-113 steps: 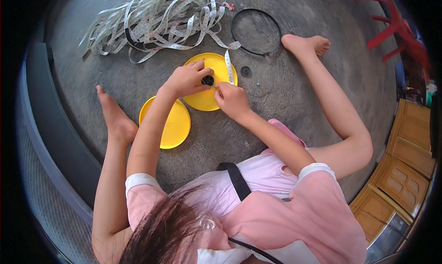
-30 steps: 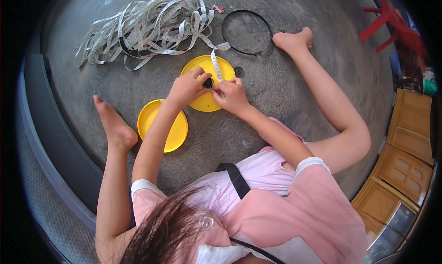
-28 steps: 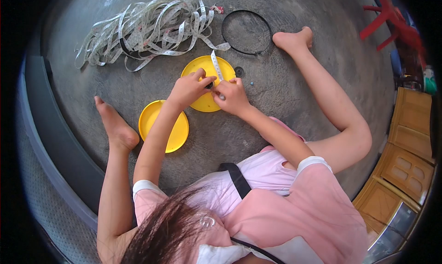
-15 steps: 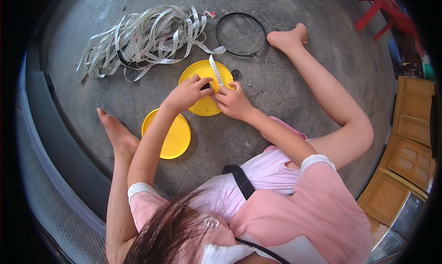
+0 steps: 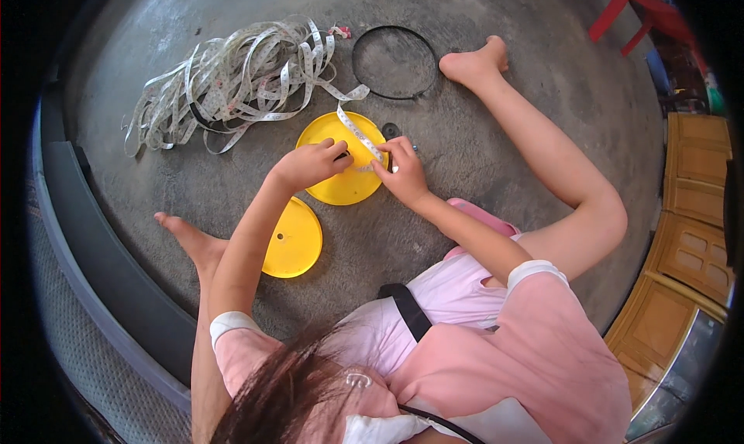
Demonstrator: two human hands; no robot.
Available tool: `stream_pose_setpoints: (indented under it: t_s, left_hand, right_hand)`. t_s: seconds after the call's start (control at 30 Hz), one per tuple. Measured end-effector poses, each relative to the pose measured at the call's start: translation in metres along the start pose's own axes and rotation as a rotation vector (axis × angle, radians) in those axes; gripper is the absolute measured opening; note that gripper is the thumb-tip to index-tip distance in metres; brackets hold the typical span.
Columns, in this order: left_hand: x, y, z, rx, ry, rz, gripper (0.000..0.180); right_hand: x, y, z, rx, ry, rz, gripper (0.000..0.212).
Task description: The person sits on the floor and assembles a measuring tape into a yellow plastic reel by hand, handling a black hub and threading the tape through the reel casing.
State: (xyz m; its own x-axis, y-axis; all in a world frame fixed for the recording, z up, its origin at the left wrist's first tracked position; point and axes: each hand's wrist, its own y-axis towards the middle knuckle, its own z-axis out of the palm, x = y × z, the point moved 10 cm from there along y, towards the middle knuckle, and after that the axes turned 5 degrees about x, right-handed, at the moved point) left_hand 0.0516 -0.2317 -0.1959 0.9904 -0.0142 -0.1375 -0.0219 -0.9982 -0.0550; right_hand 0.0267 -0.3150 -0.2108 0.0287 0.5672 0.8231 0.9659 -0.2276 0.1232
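Note:
A white measuring tape [image 5: 356, 133] runs from the tangled heap of tape [image 5: 232, 76] down over a round yellow disc [image 5: 341, 194]. My right hand [image 5: 404, 174] pinches this strip at the disc's right edge. Over the disc's middle my left hand [image 5: 310, 165] is closed, fingertips at a small dark part in the centre. What exactly these fingers grip is partly hidden. Nearer me, a second yellow disc [image 5: 298, 242] with a small centre hole lies on the floor, partly covered by my left forearm.
A thin black ring [image 5: 395, 27] lies beyond the disc, near my right foot [image 5: 477, 63]. A small dark round piece [image 5: 390, 130] rests beside the disc. Wooden cabinets [image 5: 690, 204] line the right, and a red chair [image 5: 651, 14] stands far right. A grey raised edge [image 5: 116, 250] runs along the left.
My right hand has moved right, from the disc's middle to its right edge, and the tape shows longer across the disc. My left hand stays near the centre. The view has shifted slightly.

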Motion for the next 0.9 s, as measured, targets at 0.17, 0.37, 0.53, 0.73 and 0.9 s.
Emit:
stream_pose_setpoints:
  t_s: [0.17,0.37,0.53,0.73,0.9]
  left_hand:
    - [0.002,0.0,0.0,-0.086,-0.022,-0.076,0.018]
    - [0.005,0.0,0.003,-0.117,-0.069,-0.193,0.019]
    - [0.008,-0.002,0.002,-0.148,-0.102,-0.32,0.019]
    - [0.014,-0.004,0.008,-0.177,-0.113,-0.515,0.021]
    - [0.019,-0.007,0.0,-0.259,-0.203,-0.627,0.021]
  right_hand:
    - [0.001,-0.002,-0.009,-0.146,0.01,0.018,0.022]
    - [-0.029,-0.007,-0.004,-0.163,0.301,0.207,0.018]
    - [-0.019,-0.008,-0.008,-0.156,0.179,0.175,0.018]
    - [-0.018,-0.001,-0.007,-0.119,0.132,0.181,0.018]
    - [-0.026,0.022,-0.017,-0.157,0.068,0.16,0.022]
